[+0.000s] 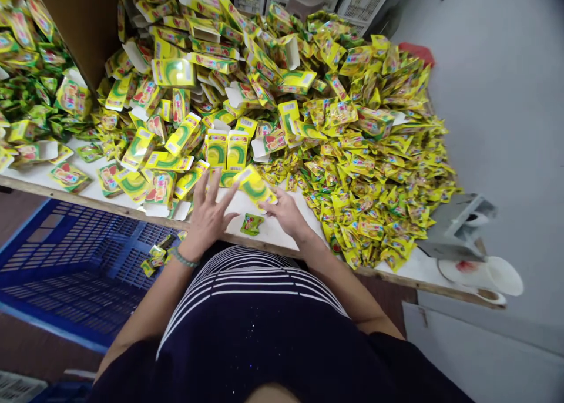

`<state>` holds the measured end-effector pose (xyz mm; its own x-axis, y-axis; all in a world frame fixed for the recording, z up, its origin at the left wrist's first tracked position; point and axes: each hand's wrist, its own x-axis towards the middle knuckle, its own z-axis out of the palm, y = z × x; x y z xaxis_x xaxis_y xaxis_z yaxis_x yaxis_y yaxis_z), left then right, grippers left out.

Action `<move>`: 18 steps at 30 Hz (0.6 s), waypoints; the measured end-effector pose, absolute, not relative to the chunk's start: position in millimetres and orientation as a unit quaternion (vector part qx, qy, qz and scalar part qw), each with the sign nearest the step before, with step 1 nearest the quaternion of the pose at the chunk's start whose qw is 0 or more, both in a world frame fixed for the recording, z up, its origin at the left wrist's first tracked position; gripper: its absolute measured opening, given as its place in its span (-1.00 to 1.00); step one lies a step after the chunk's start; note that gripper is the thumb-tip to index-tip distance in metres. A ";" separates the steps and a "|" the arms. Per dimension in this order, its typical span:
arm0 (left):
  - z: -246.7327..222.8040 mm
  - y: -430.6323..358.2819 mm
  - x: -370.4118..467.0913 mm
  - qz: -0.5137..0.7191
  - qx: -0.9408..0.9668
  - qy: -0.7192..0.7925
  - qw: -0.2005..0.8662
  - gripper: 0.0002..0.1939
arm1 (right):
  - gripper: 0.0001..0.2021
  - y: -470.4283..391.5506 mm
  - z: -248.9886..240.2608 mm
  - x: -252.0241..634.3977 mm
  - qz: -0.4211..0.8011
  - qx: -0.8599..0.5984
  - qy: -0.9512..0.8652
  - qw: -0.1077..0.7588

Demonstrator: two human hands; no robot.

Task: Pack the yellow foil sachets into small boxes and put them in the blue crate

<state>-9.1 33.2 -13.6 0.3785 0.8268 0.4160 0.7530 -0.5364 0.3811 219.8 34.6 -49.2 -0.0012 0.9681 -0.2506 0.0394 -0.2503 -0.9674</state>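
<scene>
My right hand (285, 212) grips the lower right end of a small yellow carton (255, 187) with a green curved band, tilted above the white tabletop. Just left of it, my left hand (210, 212) has its fingers spread, the tips close to the carton and to the boxes behind. A bead bracelet circles the left wrist. Between the hands, a small green candy packet (251, 224) lies flat on the table. Directly beyond my fingers, two yellow cartons (227, 150) stand side by side.
Cartons (176, 74) pile up behind, and a large heap of yellow packets (374, 180) spreads right. A cardboard divider (73, 21) stands left. Below the table edge is a blue crate (57, 262). A grey metal device (458, 227) and a white dish (504, 275) sit far right.
</scene>
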 end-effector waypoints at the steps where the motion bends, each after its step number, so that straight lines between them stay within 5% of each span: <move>1: -15.0 34.9 -4.3 0.283 0.843 0.453 0.062 -0.45 | -0.39 29.5 -43.4 216.4 0.593 -0.537 -0.453 0.393; 4: -25.8 38.6 0.5 0.257 0.878 0.394 0.083 -0.62 | -0.39 19.8 -34.9 207.1 0.584 -0.544 -0.482 0.361; 7: -40.4 39.9 -6.6 0.266 0.852 0.436 0.113 -0.68 | -0.49 13.7 -40.4 201.4 0.415 -0.648 -0.546 0.332; 12: -44.4 43.2 -14.9 0.333 0.752 0.545 0.162 -0.60 | -0.75 -0.2 -57.0 192.4 0.256 -0.651 -0.691 0.183; 18: -30.3 55.6 0.4 0.291 0.725 0.548 0.300 -0.66 | -0.84 14.7 -52.7 220.3 0.386 -0.651 -0.569 0.322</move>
